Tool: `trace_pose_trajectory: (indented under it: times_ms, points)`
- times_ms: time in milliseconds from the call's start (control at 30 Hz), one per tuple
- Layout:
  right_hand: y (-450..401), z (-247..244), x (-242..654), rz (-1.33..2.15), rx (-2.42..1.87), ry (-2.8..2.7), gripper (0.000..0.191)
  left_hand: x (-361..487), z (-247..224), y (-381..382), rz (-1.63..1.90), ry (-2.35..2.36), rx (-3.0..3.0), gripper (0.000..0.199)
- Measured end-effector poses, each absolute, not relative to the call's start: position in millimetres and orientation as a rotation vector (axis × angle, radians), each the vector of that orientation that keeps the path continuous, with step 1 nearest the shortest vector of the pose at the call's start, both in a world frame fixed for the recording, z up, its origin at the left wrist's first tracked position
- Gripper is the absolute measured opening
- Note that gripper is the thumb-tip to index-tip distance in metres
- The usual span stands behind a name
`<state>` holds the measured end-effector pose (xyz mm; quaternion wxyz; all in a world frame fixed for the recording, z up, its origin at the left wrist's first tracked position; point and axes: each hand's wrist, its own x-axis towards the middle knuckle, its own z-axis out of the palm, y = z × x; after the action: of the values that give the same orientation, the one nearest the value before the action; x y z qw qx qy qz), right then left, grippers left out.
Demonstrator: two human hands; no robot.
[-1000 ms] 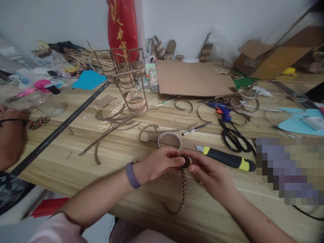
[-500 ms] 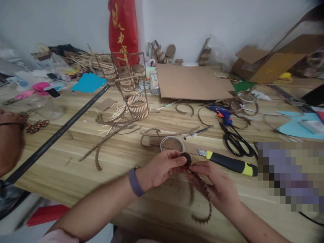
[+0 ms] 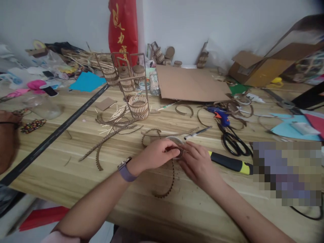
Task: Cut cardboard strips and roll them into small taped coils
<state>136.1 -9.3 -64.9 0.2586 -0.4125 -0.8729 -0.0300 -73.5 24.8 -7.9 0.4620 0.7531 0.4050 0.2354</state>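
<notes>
A brown corrugated cardboard strip (image 3: 173, 177) is rolled into a small coil at one end. Its loose tail curls down over the table toward me. My left hand (image 3: 157, 154) pinches the coil between thumb and fingers. From the other side, my right hand (image 3: 198, 163) has its fingers closed against the same coil, partly hiding it. Just behind my fingers lies a roll of tape (image 3: 174, 139), partly covered. A yellow and black utility knife (image 3: 230, 162) rests beside my right hand, its blade end hidden behind that hand.
Black scissors (image 3: 235, 143), a blue glue gun (image 3: 220, 116) and a pen (image 3: 198, 132) lie to the right. Small stick buckets (image 3: 138, 107) with tall handles stand behind, near loose corrugated strips (image 3: 108, 136). A cardboard sheet (image 3: 189, 82) lies further back. Another person's arm (image 3: 8, 145) is at left.
Both hands have moved slightly up and left with the coil. The strip's tail has swung from beneath my right hand to the left. My right hand now covers the knife's blade.
</notes>
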Motion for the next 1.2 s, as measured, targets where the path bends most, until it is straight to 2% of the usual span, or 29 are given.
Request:
trace_pose_trajectory:
  times_ms: [167, 333, 433, 500, 667, 733, 933, 1067, 1200]
  points:
    - [-11.1, -63.4, 126.7, -0.125, -1.135, -2.336, 0.021, -70.7, -11.2, 14.2, 0.283, 0.871, 2.419, 0.016]
    - [-15.4, -50.9, 142.0, -0.098, -1.105, -2.159, 0.020, -64.1, -12.2, 5.5, 0.403, 0.704, 2.470, 0.011]
    - [-11.4, -47.2, 157.9, 0.013, -1.195, -2.030, 0.046, -63.3, -6.0, 3.1, 0.496, 0.740, 2.398, 0.012]
    - [-8.6, -46.3, 165.8, 0.115, -1.241, -1.980, 0.052, -63.2, -2.8, 1.3, 0.528, 0.750, 2.381, 0.013]
    - [-10.3, -42.8, 168.1, 0.244, -1.233, -1.911, 0.021, -61.1, -5.2, -1.6, 0.556, 0.766, 2.364, 0.013]
    - [-12.3, -41.0, 165.8, 0.250, -1.238, -1.895, 0.015, -60.3, -7.4, -1.9, 0.562, 0.781, 2.362, 0.012]
    - [-15.0, -38.3, 162.2, 0.261, -1.220, -1.877, 0.020, -57.8, -8.1, -4.2, 0.530, 0.799, 2.416, 0.011]
    - [-20.2, -35.4, 160.4, 0.177, -1.236, -1.891, 0.006, -56.9, -7.5, -4.7, 0.524, 0.840, 2.455, 0.014]
    - [-20.0, -36.0, 161.7, 0.256, -1.267, -1.841, 0.008, -57.0, -6.8, -3.0, 0.525, 0.921, 2.468, 0.014]
